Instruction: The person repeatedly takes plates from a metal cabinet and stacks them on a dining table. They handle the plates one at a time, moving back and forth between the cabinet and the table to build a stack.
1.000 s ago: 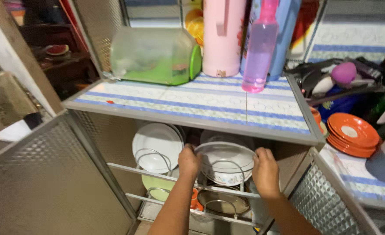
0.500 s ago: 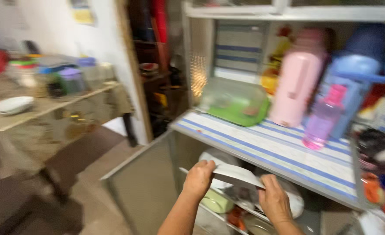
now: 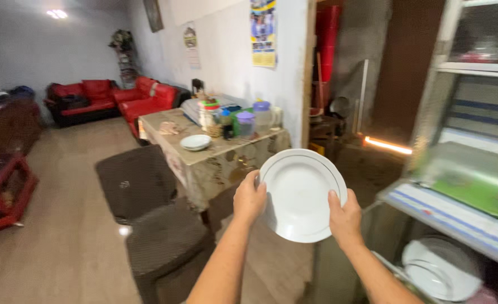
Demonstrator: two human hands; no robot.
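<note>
White plate (image 3: 301,194) gripped at opposite rims by left hand (image 3: 249,198) and right hand (image 3: 344,217) — fingers pinching the edge; likely rigid, smooth, breakable.

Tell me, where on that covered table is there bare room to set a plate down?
The table is bare along its near edge, in front of the stack of white plates, and at its left end beyond that stack. The right back part is crowded with lidded jars. Both the left hand and right hand hold the white plate.
</note>
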